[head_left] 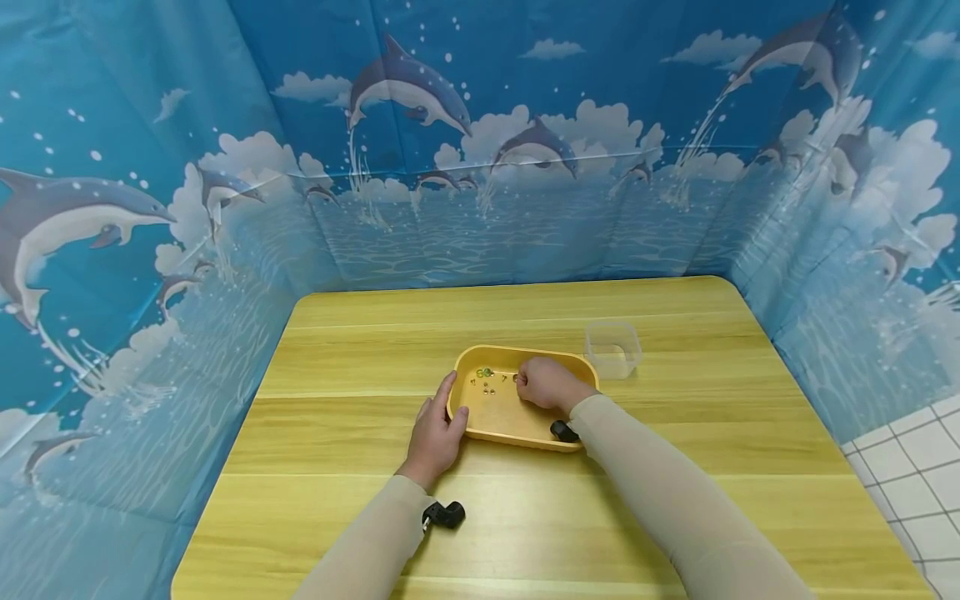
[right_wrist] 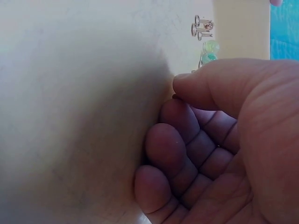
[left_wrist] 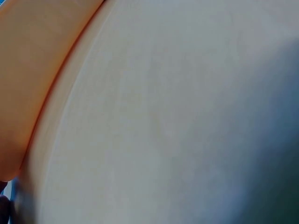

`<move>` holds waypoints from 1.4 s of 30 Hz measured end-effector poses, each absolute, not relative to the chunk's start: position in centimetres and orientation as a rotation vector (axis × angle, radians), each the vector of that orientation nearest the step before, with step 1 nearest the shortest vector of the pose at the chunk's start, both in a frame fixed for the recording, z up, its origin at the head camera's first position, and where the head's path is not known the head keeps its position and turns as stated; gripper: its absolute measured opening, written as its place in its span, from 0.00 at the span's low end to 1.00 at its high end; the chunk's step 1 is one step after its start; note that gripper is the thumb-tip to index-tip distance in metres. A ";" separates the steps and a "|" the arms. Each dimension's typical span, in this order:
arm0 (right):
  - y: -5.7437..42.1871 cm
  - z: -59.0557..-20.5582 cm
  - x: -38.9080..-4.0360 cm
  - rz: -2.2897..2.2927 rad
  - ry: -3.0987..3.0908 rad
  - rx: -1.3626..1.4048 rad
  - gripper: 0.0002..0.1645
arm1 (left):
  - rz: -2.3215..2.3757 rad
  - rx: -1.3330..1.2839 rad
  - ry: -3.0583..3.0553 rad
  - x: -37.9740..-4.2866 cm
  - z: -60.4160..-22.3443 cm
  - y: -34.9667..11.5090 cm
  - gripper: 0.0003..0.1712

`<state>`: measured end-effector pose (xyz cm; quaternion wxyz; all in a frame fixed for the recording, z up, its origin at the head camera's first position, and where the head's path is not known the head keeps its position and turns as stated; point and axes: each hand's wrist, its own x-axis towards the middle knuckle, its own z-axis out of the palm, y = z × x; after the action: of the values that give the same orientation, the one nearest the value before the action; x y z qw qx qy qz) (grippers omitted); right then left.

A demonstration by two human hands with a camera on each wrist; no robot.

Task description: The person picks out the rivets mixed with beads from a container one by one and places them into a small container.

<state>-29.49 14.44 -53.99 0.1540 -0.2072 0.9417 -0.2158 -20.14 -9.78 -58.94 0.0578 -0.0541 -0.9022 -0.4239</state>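
Yellow plastic: the tray (head_left: pixel 504 419) lies on the wood-grained tabletop (head_left: pixel 337 517). My left grip (head_left: pixel 435 440) holds the tray at its left end, thumb over the rim near the front corner, fingers along the outer wall. My right grip (head_left: pixel 551 385) is inside the tray, toward the back, thumb and forefinger drawn together at the tips, other fingers curled. Cannot tell whether anything is pinched there. Small metal pieces (right_wrist: pixel 204 35), ring-like, lie scattered on the tray floor, in its back left part; two green pieces (right_wrist: pixel 211 46) sit among them near the tray's back wall. Clear box (head_left: pixel 617 368): just beside the tray's back right corner. Dolphin-print curtain (head_left: pixel 480 229) hangs well behind the tray.
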 end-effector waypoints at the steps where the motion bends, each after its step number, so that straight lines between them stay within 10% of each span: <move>1: 14.4 -54.0 -29.5 -0.618 2.700 -0.596 0.20 | -1.281 -0.162 -2.736 -20.1 -59.0 -9.8 0.37; 42: 16.7 -50.3 -29.7 -0.822 2.603 -0.587 0.15 | -1.306 -0.186 -2.748 -20.0 -58.5 -9.9 0.37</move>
<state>-29.70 16.74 -50.28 0.1741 -0.2069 0.9181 -0.2898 -20.05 -9.89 -58.55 0.0466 -0.0608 -0.9006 -0.4278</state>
